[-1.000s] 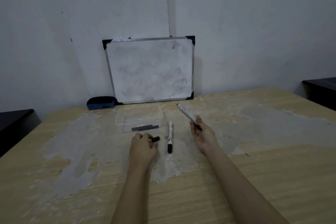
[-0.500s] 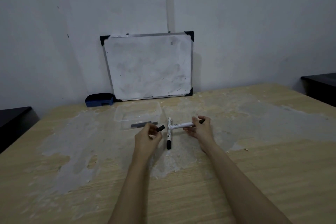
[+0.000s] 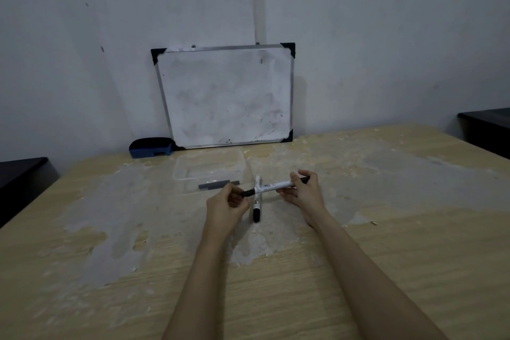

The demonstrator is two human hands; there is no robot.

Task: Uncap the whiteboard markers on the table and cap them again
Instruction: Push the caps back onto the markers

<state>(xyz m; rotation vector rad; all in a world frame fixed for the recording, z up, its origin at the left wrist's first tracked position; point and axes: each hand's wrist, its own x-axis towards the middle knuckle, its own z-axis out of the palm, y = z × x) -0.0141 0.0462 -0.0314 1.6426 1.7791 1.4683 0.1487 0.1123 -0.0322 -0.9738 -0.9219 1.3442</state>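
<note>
Held marker (image 3: 271, 186) lies near-horizontal at frame centre, above the tabletop (image 3: 386, 257) — right hand (image 3: 302, 190) clamped on its barrel, left hand (image 3: 226, 205) pinching the black cap (image 3: 247, 193) at its left end. Capping push runs along this axis, leftward hand nearer. Second marker (image 3: 257, 199) lies beneath, crosswise.

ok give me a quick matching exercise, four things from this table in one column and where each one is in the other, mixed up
Things:
1. whiteboard
2. blue eraser
3. held marker
4. second marker

Places:
A. lying flat on the table between the hands
B. leaning against the wall
C. on the table by the whiteboard's lower left corner
D. gripped by the right hand, with the left hand at its black cap end

Pairs: 1-B, 2-C, 3-D, 4-A
</note>
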